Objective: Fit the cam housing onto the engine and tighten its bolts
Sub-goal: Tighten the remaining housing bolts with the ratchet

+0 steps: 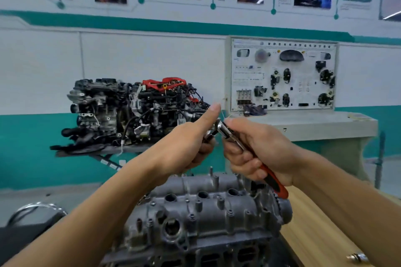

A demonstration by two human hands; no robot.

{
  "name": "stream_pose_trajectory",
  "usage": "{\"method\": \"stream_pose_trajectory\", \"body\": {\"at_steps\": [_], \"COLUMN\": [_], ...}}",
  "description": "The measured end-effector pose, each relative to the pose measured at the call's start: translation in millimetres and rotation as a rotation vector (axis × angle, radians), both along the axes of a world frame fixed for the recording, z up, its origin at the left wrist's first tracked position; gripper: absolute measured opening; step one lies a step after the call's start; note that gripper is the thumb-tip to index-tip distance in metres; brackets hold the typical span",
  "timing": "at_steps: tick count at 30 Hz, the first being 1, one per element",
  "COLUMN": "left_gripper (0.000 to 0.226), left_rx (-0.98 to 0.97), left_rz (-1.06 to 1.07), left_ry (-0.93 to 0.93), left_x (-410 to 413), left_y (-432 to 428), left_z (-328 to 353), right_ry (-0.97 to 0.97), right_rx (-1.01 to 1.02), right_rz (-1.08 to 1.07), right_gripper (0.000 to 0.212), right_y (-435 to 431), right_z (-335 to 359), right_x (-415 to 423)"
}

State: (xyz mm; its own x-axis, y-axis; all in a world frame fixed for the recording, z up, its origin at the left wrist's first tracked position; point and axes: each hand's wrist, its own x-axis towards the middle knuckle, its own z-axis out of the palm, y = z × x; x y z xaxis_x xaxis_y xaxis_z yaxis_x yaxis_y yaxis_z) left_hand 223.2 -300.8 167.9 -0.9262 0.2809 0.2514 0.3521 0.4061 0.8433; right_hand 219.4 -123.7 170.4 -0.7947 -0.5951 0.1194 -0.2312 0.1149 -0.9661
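While the cam housing [206, 208] sits on the engine, low centre by the desk [314, 230]: tool being readied, I judge. Right hand [256, 149]: fingers clamped on ratchet [271, 178]. Left hand [186, 143]: fingers clamped on socket [209, 134], thumb straight. Next: seat socket squarely on a bolt. Containers: none seen.

Matt, rough cast-metal cam housing [208, 212]; glossy chromed ratchet [225, 131], red plastic grip; pale smooth wooden bench [314, 223].

White-and-teal wall [152, 60] — display engine [130, 110], trainer board [282, 76] on counter [314, 125].
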Motion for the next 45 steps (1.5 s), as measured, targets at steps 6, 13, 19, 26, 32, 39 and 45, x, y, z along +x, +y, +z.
{"method": "stream_pose_trajectory", "body": {"at_steps": [6, 13, 19, 26, 32, 39, 45], "left_gripper": [0.066, 0.048, 0.048, 0.052, 0.050, 0.059, 0.053], "left_rx": [0.061, 0.205, 0.254, 0.442, 0.578, 0.661, 0.683], "left_rz": [0.096, 0.168, -0.024, -0.111, 0.172, 0.379, 0.373], "left_ry": [0.003, -0.066, -0.199, -0.142, 0.104, 0.210, 0.180], "left_x": [2.9, 3.5, -11.1, -39.3, -60.6, -69.1, -74.3], "left_y": [-26.3, -54.4, -85.5, -116.1, -130.2, -137.0, -140.5], "left_z": [-5.0, 2.8, 9.8, 2.7, -7.2, -23.0, -28.2], "right_ry": [0.007, 0.119, 0.427, 1.096, 1.086, 1.066, 1.017], "right_rx": [0.070, 0.174, 0.335, 0.235, -0.024, -0.023, -0.013], "right_rz": [0.011, 0.099, 0.139, -0.342, -0.599, -0.610, -0.608], "right_gripper": [0.059, 0.060, 0.055, 0.070, 0.059, 0.064, 0.064], "right_y": [-37.3, -77.1, -105.5, -116.9, -133.4, -151.4, -154.4], "right_z": [0.4, 15.4, 32.9, 10.5, -17.8, -20.4, -24.8], "right_x": [-16.1, -40.1, -61.7, -105.4, -118.3, -108.2, -112.4]}}
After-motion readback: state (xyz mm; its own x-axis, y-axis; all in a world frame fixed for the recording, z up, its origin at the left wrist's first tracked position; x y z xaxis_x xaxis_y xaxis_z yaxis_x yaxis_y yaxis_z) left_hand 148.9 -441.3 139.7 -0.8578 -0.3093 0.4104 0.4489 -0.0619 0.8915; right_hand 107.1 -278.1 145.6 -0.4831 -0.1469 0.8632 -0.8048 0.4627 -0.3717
